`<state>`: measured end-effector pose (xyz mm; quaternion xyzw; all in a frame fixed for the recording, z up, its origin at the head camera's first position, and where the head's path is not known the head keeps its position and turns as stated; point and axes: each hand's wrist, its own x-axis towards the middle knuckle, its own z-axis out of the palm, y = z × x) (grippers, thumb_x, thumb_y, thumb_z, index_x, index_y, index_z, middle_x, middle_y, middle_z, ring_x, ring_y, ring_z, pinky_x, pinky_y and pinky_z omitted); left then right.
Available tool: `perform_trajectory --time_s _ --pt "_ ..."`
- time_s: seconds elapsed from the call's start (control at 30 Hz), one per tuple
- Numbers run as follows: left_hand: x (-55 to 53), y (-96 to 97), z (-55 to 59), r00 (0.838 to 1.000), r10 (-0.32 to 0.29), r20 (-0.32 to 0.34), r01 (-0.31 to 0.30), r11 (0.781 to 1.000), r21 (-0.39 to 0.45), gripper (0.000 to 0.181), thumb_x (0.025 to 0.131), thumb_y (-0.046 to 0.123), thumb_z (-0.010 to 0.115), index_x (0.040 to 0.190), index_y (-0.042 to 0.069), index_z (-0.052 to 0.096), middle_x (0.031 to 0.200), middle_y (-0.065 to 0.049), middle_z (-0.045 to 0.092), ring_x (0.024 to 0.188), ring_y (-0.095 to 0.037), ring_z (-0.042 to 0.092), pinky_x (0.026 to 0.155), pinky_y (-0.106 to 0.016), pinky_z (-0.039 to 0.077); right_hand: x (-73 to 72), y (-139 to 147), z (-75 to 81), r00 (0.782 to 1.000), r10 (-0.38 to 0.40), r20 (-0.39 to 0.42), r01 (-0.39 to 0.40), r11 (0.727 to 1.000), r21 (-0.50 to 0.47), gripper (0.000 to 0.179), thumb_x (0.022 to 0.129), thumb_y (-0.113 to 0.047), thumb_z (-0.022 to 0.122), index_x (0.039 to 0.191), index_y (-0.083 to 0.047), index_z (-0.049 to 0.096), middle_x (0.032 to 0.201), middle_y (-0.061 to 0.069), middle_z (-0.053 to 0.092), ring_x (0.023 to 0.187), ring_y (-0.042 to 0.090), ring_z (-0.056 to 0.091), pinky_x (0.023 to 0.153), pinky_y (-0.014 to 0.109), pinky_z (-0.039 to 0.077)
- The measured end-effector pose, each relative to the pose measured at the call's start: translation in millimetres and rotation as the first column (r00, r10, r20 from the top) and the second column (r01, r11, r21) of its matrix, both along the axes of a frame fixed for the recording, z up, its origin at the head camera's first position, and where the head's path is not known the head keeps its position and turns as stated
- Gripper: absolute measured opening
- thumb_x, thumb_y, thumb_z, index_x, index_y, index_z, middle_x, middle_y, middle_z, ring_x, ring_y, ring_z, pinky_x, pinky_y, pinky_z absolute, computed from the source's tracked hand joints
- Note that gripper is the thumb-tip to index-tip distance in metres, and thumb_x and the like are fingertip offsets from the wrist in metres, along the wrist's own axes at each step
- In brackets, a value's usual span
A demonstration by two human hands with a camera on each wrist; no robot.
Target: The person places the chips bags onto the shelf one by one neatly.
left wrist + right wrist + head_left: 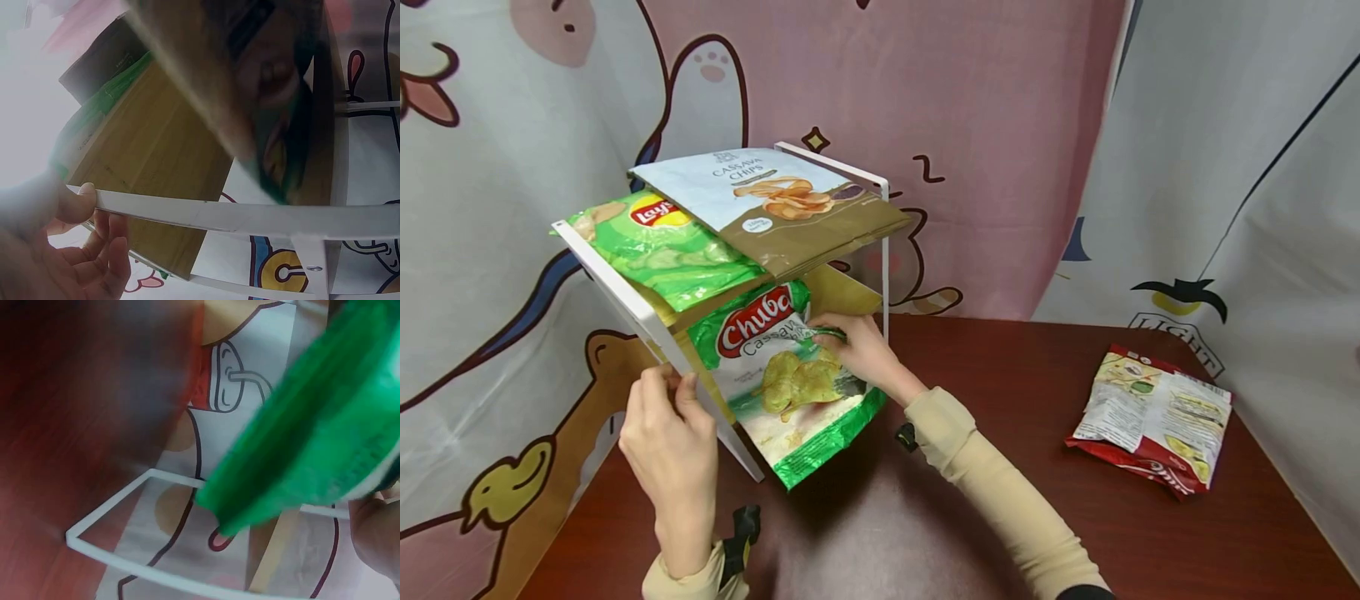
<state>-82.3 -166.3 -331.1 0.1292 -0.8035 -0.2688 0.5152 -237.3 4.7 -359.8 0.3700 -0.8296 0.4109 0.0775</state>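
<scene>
A green-and-white Chuba cassava chips bag (797, 392) hangs tilted at the lower level of a small white-framed rack (606, 271). My right hand (863, 354) pinches this bag near its right edge; in the right wrist view the bag's green end (300, 444) is blurred, and only part of the hand (375, 531) shows. At the rack's front left upright, my left hand (670, 442) grips the white frame. The left wrist view has its thumb and fingers (84, 200) around the white rail (187, 211), beside a wooden shelf board (162, 131).
On the rack's top lie a green Lay's bag (685, 250) and, overlapping it, a blue-and-brown cassava chips bag (820, 221). A red-and-white snack bag (1150, 421) lies at the right of the dark red table (1000, 400). Printed curtains (985, 150) hang behind.
</scene>
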Motion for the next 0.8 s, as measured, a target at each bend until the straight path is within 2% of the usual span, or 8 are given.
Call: perform_trajectory --time_s 0.17,0.3,0.4,0.5,0.57,0.63,0.73,0.8 --pt "0.1 0.5 0.0 1.0 0.001 -0.007 -0.001 1.0 0.0 0.025 0.093 0.015 0.058 0.089 -0.01 0.055 0.076 -0.025 0.055 0.064 -0.041 0.053 0.057 -0.051 0.038 -4.6 -16 7.7 0.999 -0.031 0.021 0.03 0.997 0.065 0.027 0.094 -0.02 0.059 0.119 -0.013 0.066 0.093 0.006 0.072 0.042 0.006 0.026 0.051 0.019 0.03" --pt "0.5 1.1 -0.2 1.0 0.004 -0.006 -0.004 1.0 0.005 0.026 0.093 0.016 0.058 0.089 -0.01 0.055 0.076 -0.025 0.055 0.064 -0.041 0.053 0.057 -0.051 0.038 -7.5 -26 14.1 0.994 -0.052 0.091 0.041 0.992 0.119 0.03 0.095 -0.024 0.056 0.124 -0.016 0.062 0.106 0.005 0.072 0.048 0.005 0.037 0.057 0.02 0.035" --pt "0.9 1.4 -0.3 1.0 0.002 0.001 -0.002 1.0 0.01 0.027 0.093 0.016 0.058 0.09 -0.01 0.055 0.076 -0.025 0.055 0.064 -0.041 0.053 0.057 -0.051 0.038 -9.3 -28 16.8 0.986 -0.057 0.154 0.035 0.989 0.144 0.032 0.097 -0.024 0.053 0.128 -0.016 0.059 0.098 0.009 0.072 0.053 0.006 0.043 0.061 0.022 0.038" --pt "1.1 1.3 -0.4 1.0 0.0 0.003 0.0 1.0 0.012 0.028 0.093 0.017 0.057 0.09 -0.01 0.055 0.076 -0.026 0.055 0.064 -0.041 0.054 0.057 -0.05 0.038 -10.7 -25 16.6 0.976 -0.054 0.213 0.024 0.989 0.144 0.035 0.098 -0.024 0.052 0.131 -0.015 0.055 0.105 0.011 0.07 0.059 0.01 0.048 0.064 0.025 0.041" --pt "1.0 1.1 -0.4 1.0 0.001 -0.001 -0.001 1.0 0.008 0.029 0.094 0.018 0.057 0.089 -0.01 0.055 0.076 -0.026 0.055 0.064 -0.041 0.054 0.057 -0.051 0.038 -10.6 -20 15.9 0.968 -0.05 0.248 0.016 0.99 0.137 0.038 0.098 -0.025 0.051 0.135 -0.014 0.052 0.114 0.011 0.067 0.067 0.016 0.055 0.068 0.028 0.045" --pt "1.0 0.9 -0.3 1.0 0.003 -0.006 -0.003 1.0 0.005 0.029 0.094 0.019 0.057 0.089 -0.01 0.055 0.076 -0.025 0.055 0.064 -0.042 0.053 0.057 -0.051 0.038 -10.0 -13 14.8 0.963 -0.047 0.265 0.015 0.992 0.123 0.041 0.098 -0.027 0.051 0.136 -0.012 0.05 0.13 0.008 0.059 0.089 0.018 0.062 0.079 0.031 0.049" --pt "1.1 0.9 -0.1 1.0 0.005 -0.009 -0.005 1.0 0.004 0.029 0.094 0.018 0.057 0.089 -0.01 0.055 0.075 -0.025 0.055 0.064 -0.042 0.053 0.057 -0.051 0.037 -5.9 -1 12.0 0.961 -0.065 0.269 0.038 0.994 0.104 0.044 0.098 -0.028 0.052 0.138 -0.009 0.048 0.136 0.009 0.053 0.112 0.022 0.059 0.091 0.037 0.05" --pt "1.1 1.1 0.1 1.0 0.004 -0.009 -0.004 1.0 0.004 0.028 0.093 0.018 0.057 0.089 -0.01 0.055 0.075 -0.025 0.055 0.063 -0.042 0.053 0.056 -0.051 0.037 -1.4 7 8.2 0.961 -0.092 0.262 0.072 0.994 0.087 0.043 0.097 -0.028 0.052 0.135 -0.008 0.05 0.133 0.01 0.055 0.112 0.024 0.06 0.091 0.038 0.049"
